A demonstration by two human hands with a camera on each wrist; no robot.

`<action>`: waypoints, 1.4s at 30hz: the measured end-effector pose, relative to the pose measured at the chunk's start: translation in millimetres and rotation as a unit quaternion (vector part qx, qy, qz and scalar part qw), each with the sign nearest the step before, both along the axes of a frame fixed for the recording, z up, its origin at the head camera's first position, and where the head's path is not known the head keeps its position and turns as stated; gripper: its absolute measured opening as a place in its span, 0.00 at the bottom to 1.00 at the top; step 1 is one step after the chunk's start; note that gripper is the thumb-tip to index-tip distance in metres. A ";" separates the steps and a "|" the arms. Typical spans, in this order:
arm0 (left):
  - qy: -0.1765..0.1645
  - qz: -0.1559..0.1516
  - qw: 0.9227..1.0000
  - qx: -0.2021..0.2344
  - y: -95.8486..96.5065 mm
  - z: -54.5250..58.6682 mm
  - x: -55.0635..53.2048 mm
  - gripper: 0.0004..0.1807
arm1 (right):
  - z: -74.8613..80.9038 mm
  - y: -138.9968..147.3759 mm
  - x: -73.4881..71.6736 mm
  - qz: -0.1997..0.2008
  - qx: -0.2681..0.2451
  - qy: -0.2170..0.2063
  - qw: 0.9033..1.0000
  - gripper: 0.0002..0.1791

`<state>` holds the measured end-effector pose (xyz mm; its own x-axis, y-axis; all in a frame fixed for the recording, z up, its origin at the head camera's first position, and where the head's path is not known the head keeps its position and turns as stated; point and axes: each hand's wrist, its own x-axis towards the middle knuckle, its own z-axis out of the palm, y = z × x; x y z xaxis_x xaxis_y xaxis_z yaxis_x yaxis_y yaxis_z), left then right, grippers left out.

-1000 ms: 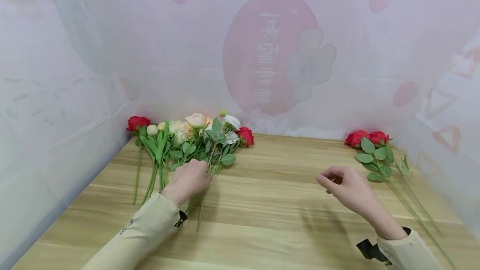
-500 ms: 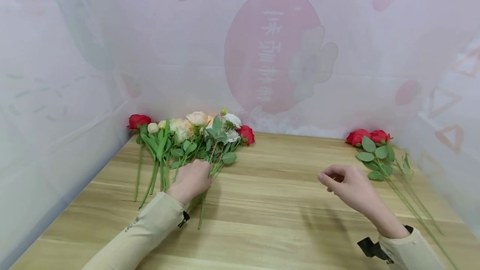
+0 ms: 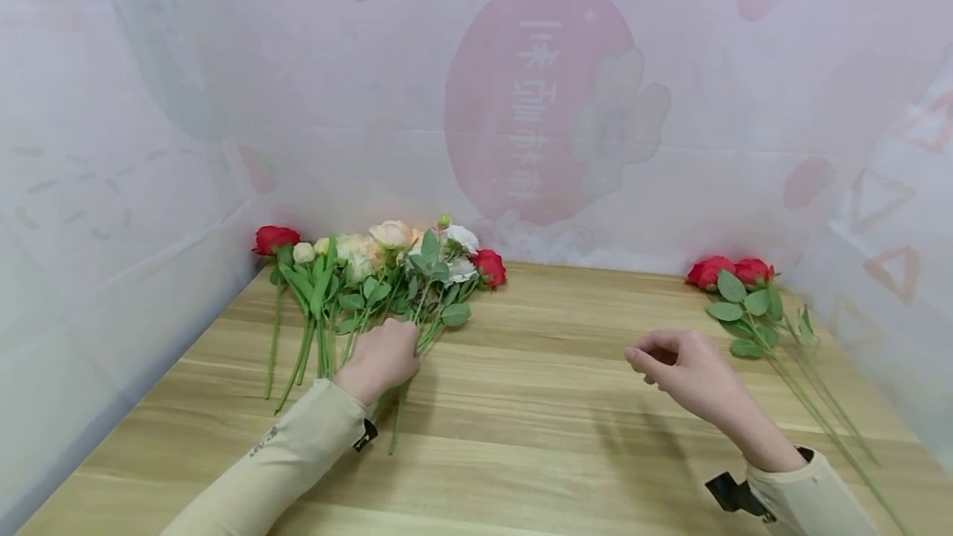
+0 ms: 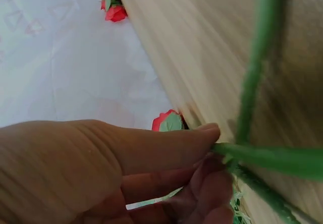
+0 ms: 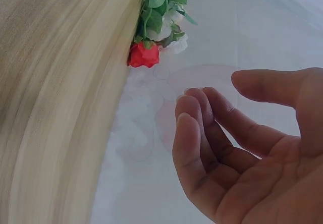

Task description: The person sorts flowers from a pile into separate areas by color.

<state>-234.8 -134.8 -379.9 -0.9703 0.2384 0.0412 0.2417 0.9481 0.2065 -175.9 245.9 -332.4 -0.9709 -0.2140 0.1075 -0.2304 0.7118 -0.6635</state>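
Note:
Artificial flowers lie in a bunch at the back left of the table, among them a peach rose (image 3: 390, 234), white blooms (image 3: 462, 271) and a red rose (image 3: 489, 268). My left hand (image 3: 382, 361) is over their stems. In the left wrist view its thumb and fingers pinch a green flower stem (image 4: 272, 158), beside other stems that cross near the fingertips. Which bloom this stem bears is hidden. Held above the table at right, my right hand (image 3: 688, 366) has loosely curved fingers, with thumb and fingertips apart in the right wrist view and nothing between them.
Two red roses (image 3: 711, 273) with long stems lie along the right side of the wooden table (image 3: 521, 437). At the far left lies another red rose (image 3: 276, 240), next to cream buds (image 3: 303, 254). Printed cloth (image 3: 372, 147) walls the back and both sides.
Both hands stay nearly where they were, the left still at the stems. The head view has shifted slightly.

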 end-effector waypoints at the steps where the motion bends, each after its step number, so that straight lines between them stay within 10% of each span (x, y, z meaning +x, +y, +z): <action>1: -0.002 0.002 1.000 0.003 -0.5 1.3 0.1 0.21 | -0.2 0.3 0.1 0.000 -0.004 -0.005 1.000 0.14; 13: 0.003 0.000 0.998 0.062 1.1 14.3 2.0 0.29 | -1.8 2.7 1.6 0.004 -0.034 -0.044 0.998 0.15; 24: 0.028 -0.030 0.981 0.188 14.8 19.6 7.7 0.05 | -2.7 1.2 1.6 0.011 -0.057 -0.063 0.996 0.15; 42: -0.055 -0.102 0.884 0.453 40.2 33.6 36.0 0.07 | -6.1 -24.6 1.7 0.057 -0.144 -0.076 0.985 0.14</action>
<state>-198.7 -94.6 -346.4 -0.9212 0.3259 0.2128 0.3193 0.3204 0.8919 -174.1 221.3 -338.4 -0.9520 -0.3043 0.0339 -0.1794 0.4646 -0.8671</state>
